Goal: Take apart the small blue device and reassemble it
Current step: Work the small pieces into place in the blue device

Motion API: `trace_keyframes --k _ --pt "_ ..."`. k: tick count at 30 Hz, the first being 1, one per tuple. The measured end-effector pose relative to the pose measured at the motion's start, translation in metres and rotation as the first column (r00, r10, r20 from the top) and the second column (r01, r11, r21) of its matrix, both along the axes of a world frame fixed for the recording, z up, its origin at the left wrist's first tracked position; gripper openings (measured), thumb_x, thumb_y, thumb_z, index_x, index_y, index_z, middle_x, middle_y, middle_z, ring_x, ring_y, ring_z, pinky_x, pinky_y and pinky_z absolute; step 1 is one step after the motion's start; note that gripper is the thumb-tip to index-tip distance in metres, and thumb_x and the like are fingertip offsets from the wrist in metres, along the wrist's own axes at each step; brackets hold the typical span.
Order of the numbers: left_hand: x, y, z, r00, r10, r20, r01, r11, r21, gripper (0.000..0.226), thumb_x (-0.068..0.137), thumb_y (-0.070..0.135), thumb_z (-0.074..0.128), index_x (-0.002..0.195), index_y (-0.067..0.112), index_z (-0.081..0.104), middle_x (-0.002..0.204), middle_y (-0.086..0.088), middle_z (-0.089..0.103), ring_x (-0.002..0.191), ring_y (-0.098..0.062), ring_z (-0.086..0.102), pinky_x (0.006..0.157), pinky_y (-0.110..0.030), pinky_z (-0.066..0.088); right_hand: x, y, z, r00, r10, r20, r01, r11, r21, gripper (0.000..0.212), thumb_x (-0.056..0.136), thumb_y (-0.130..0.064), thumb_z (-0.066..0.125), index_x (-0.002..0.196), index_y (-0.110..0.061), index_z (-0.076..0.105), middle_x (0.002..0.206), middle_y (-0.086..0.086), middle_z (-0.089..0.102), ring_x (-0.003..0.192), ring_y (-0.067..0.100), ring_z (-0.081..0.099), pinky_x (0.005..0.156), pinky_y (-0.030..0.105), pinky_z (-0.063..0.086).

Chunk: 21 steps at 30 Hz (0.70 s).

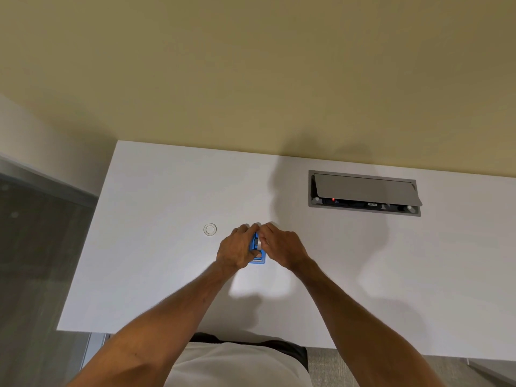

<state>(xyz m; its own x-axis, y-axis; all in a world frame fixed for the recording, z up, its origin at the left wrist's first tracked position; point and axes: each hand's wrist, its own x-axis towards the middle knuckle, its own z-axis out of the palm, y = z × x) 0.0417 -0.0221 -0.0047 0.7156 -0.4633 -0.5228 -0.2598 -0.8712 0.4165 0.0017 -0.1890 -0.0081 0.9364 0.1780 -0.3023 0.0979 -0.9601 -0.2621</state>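
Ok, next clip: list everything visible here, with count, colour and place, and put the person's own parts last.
Desk: one, white, fills the middle of the view, against the wall.
Blue device: one, blue with a grey part, on the desk between the hands.
Round ring: one, white, on the desk left of the hands.
Cable hatch: one, grey, lid tilted open, far right of the desk.
Wall: one, yellowish, behind the desk.
Left hand: one, gripping the device.
Right hand: one, fingertips on the device's grey part.

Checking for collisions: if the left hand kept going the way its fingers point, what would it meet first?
The left hand points up-right, so probably the right hand, whose fingertips already seem to meet it over the blue device.
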Motion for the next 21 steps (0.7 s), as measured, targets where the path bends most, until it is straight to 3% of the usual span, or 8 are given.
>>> trace_keyframes --k 4,6,10,14,16,17,19,21 --pt "-0.003 0.009 0.0 0.999 0.002 -0.038 -0.004 0.998 -0.059 0.056 0.096 0.032 0.069 0.147 0.03 0.047 0.139 -0.001 0.06 0.12 -0.026 0.066 0.096 -0.045 0.061 -0.014 0.004 0.0 0.995 -0.099 -0.03 0.1 0.995 0.025 0.028 0.111 -0.038 0.041 0.121 -0.016 0.054 0.108 0.0 0.067 0.073 0.017 0.061 0.071 0.025 0.057" --pt "-0.004 0.013 0.001 0.998 0.008 -0.061 -0.014 0.995 -0.096 0.058 0.096 0.023 0.066 0.15 0.031 0.045 0.142 -0.001 0.059 0.122 -0.026 0.065 0.098 -0.046 0.061 -0.022 0.007 0.001 0.973 -0.232 -0.019 0.232 0.971 0.052 0.025 0.111 -0.036 0.037 0.116 -0.019 0.055 0.104 -0.003 0.068 0.076 0.017 0.064 0.069 0.024 0.055" --pt "-0.006 0.018 0.003 0.999 0.004 -0.053 -0.011 0.992 -0.126 0.061 0.098 0.012 0.059 0.156 0.026 0.043 0.15 -0.005 0.056 0.128 -0.028 0.064 0.104 -0.048 0.059 -0.035 0.016 0.003 0.833 -0.547 -0.085 0.552 0.811 0.194 0.019 0.109 -0.033 0.042 0.109 -0.024 0.058 0.098 -0.008 0.071 0.081 0.016 0.069 0.076 0.03 0.059" --pt "-0.008 0.019 0.007 0.999 0.007 -0.037 -0.012 0.987 -0.158 0.056 0.1 0.012 0.056 0.153 0.026 0.046 0.148 -0.004 0.058 0.124 -0.029 0.066 0.103 -0.049 0.059 -0.039 0.03 0.004 0.697 -0.679 -0.23 0.716 0.645 0.266 0.023 0.107 -0.036 0.048 0.105 -0.02 0.064 0.097 -0.003 0.076 0.079 0.019 0.076 0.078 0.037 0.066" --pt "-0.009 0.02 0.008 1.0 0.011 -0.029 -0.016 0.985 -0.172 0.052 0.101 0.014 0.055 0.151 0.027 0.048 0.145 -0.003 0.059 0.122 -0.028 0.066 0.101 -0.05 0.059 -0.039 0.037 0.006 0.588 -0.718 -0.373 0.807 0.492 0.326 0.023 0.103 -0.029 0.051 0.101 -0.013 0.067 0.093 0.003 0.08 0.074 0.026 0.08 0.077 0.043 0.067" --pt "-0.01 0.02 0.009 1.0 0.012 -0.028 -0.017 0.984 -0.18 0.049 0.103 0.016 0.054 0.151 0.027 0.049 0.144 -0.003 0.06 0.121 -0.028 0.067 0.101 -0.05 0.059 -0.038 0.04 0.007 0.503 -0.719 -0.48 0.86 0.358 0.365 0.023 0.101 -0.024 0.054 0.103 -0.009 0.07 0.092 0.009 0.081 0.074 0.032 0.08 0.078 0.048 0.068" --pt "-0.011 0.021 0.01 1.0 0.009 -0.027 -0.014 0.981 -0.196 0.044 0.106 0.021 0.053 0.15 0.026 0.05 0.142 -0.003 0.062 0.12 -0.028 0.068 0.102 -0.048 0.059 -0.037 0.045 0.01 0.309 -0.621 -0.72 0.932 0.049 0.358 0.03 0.101 -0.026 0.058 0.112 -0.002 0.071 0.101 0.017 0.081 0.088 0.042 0.079 0.089 0.055 0.065" --pt "-0.012 0.022 0.012 0.999 0.013 -0.031 -0.019 0.978 -0.206 0.043 0.107 0.024 0.052 0.15 0.027 0.05 0.14 -0.002 0.063 0.12 -0.027 0.067 0.102 -0.047 0.059 -0.037 0.05 0.012 0.169 -0.47 -0.866 0.953 -0.146 0.265 0.044 0.104 -0.04 0.057 0.12 -0.002 0.07 0.115 0.019 0.077 0.106 0.044 0.075 0.102 0.055 0.06"
